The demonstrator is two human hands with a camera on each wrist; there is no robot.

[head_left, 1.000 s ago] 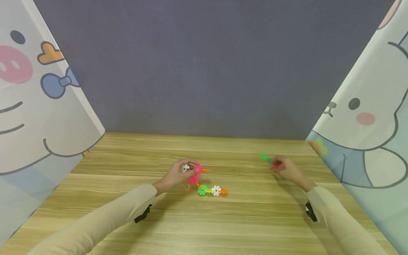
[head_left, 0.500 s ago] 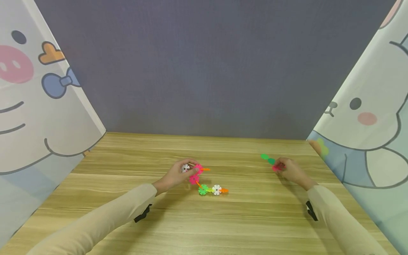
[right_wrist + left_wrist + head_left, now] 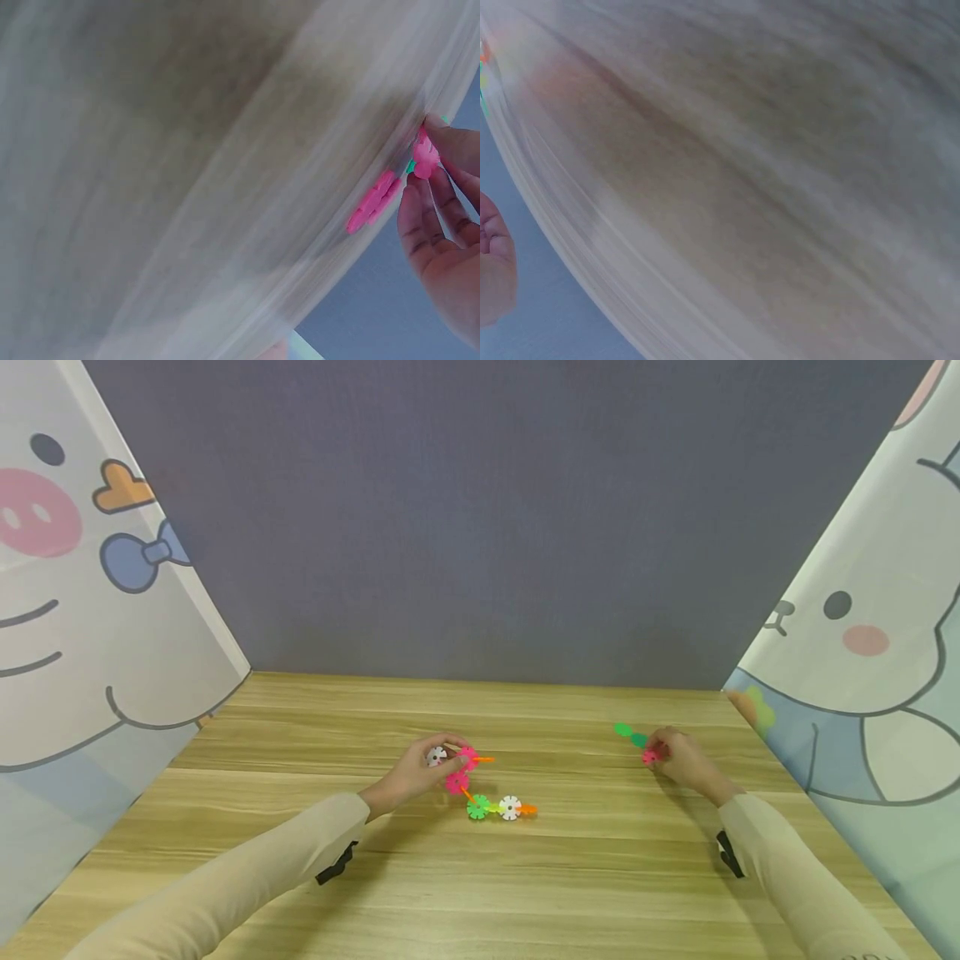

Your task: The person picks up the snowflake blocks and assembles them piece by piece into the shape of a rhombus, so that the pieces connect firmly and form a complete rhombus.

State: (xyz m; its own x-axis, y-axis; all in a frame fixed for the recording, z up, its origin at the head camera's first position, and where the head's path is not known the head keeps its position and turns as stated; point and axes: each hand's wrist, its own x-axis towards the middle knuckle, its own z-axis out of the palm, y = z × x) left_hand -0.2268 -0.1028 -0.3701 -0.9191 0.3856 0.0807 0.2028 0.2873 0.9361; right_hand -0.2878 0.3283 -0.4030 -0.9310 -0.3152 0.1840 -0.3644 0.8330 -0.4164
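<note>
In the head view my left hand (image 3: pixel 415 770) pinches a pink snowflake disc (image 3: pixel 468 758) with thumb and fingers. The disc belongs to a linked chain with a white disc (image 3: pixel 437 757) under the fingers, a second pink disc, a green disc (image 3: pixel 477 807), another white disc (image 3: pixel 510 807) and an orange end piece (image 3: pixel 528 809). My right hand (image 3: pixel 684 762) grips a pink snowflake disc (image 3: pixel 425 155) between thumb and fingertips. A second pink disc (image 3: pixel 373 201) shows beside the fingers in the right wrist view. Beyond the fingertips are a teal disc (image 3: pixel 639 739) and a light green disc (image 3: pixel 623 729).
The wooden table (image 3: pixel 480 885) ends at a grey panel (image 3: pixel 480 527) behind. Cartoon-printed panels stand on the left (image 3: pixel 135 635) and right (image 3: pixel 870 702). The left wrist view shows mostly blurred tabletop (image 3: pixel 727 187), with part of the hand at its left edge.
My right hand shifts slightly, and the pink disc at its fingertips turns from nearly edge-on to more face-on. My left hand and its chain stay nearly still.
</note>
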